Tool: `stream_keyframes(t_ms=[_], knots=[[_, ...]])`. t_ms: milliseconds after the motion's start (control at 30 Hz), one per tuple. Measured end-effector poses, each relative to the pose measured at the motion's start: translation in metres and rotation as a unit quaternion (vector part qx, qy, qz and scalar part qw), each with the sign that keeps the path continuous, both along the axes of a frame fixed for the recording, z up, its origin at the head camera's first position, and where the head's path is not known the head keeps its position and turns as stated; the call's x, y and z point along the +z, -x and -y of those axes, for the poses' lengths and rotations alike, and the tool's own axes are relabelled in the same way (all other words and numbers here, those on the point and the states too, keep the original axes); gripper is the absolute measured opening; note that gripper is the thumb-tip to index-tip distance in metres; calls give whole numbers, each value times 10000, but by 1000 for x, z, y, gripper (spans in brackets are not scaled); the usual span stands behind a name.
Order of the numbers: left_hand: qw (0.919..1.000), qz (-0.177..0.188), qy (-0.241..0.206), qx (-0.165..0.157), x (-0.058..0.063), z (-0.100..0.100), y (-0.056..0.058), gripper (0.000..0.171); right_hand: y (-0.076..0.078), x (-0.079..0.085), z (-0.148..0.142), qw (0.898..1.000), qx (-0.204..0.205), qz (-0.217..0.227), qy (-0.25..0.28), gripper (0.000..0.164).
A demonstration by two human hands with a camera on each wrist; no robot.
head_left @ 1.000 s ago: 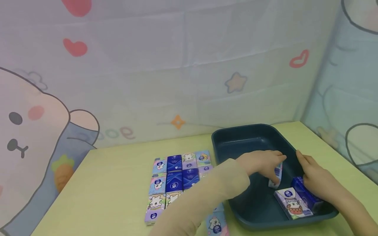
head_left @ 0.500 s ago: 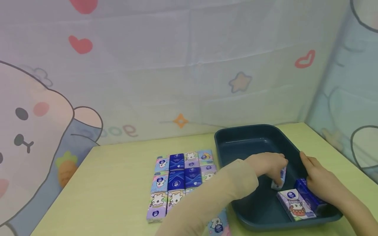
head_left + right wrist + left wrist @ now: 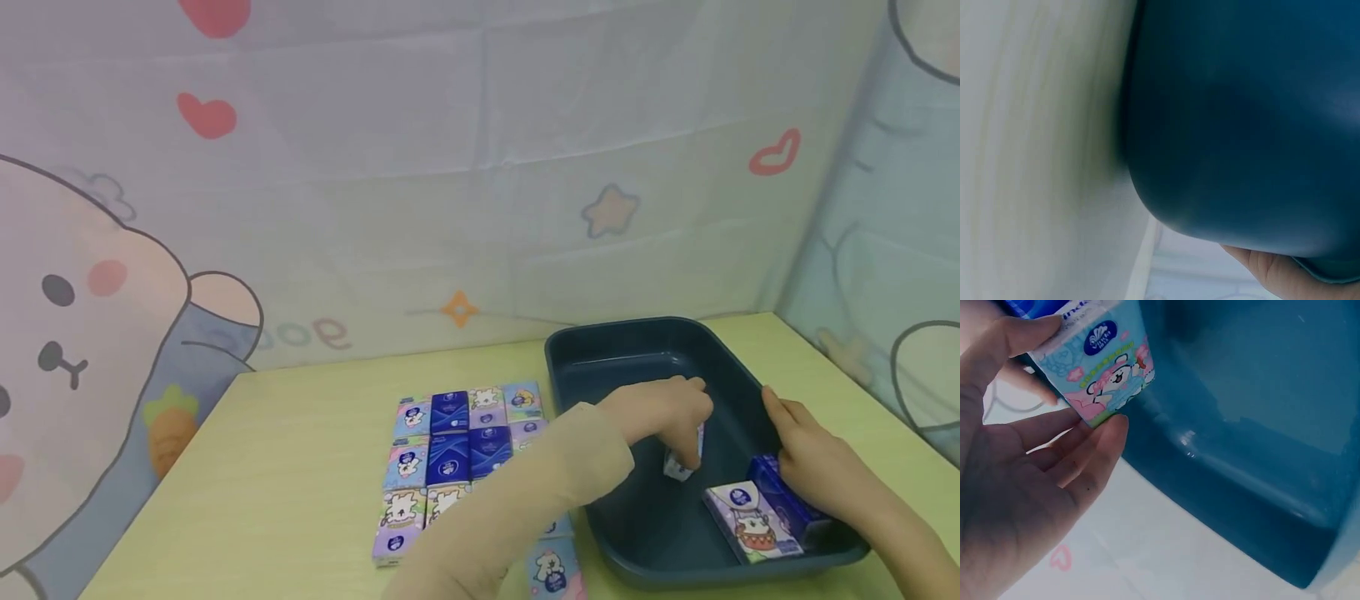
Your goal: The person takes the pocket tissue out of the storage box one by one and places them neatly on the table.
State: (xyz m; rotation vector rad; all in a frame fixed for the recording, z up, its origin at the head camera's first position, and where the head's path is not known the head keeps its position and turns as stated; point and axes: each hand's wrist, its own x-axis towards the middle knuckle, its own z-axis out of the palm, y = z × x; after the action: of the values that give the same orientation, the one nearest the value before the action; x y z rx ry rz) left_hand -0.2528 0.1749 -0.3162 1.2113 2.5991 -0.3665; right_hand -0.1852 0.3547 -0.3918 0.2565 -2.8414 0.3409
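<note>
My left hand (image 3: 660,412) pinches a small pack of pocket tissues (image 3: 1110,369) inside the dark teal plastic bin (image 3: 622,354). In the left wrist view the thumb is at the pack's upper left edge and the fingertips at its lower edge; its face is pastel blue and pink with a cartoon dog. At the bin's right rim, my right hand (image 3: 817,462) holds on, its fingers lying over the edge. Just beside it inside the bin, a dark blue tissue pack (image 3: 780,492) stands on its side. A purple-and-white tissue pack (image 3: 753,521) lies next to that one.
Left of the bin, several tissue packs (image 3: 450,458) lie in tight rows on the pale yellow table (image 3: 285,467), partly covered by the left sleeve (image 3: 525,500). A patterned cloth (image 3: 405,192) hangs behind the table and along its right side.
The left hand shifts slightly left within the bin, carrying the pinched tissue pack along. My right hand keeps its place on the rim. The head view has turned a little.
</note>
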Motion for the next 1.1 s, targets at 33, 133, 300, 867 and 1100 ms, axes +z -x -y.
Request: stream_keyframes(t_ms=[33, 133, 300, 867, 1100], knots=[[9999, -112, -25, -80, 1, 3, 0, 62, 0, 0, 0, 10000, -6, -23, -4, 66], [9983, -460, -108, -346, 4, 14, -3, 68, 1, 0, 0, 10000, -21, -9, -14, 66], [9934, -966, -291, -553, 8, 35, -11, 76, 1, -1, -1, 10000, -3, -7, -59, 67], [9613, -1467, -2325, 181, 20, 94, -63, 85, 2, -8, -4, 9999, 74, -86, -41, 68], [9508, -728, -2986, 377, 31, 122, -78, 83, 2, -5, -3, 10000, 63, -41, -46, 68]])
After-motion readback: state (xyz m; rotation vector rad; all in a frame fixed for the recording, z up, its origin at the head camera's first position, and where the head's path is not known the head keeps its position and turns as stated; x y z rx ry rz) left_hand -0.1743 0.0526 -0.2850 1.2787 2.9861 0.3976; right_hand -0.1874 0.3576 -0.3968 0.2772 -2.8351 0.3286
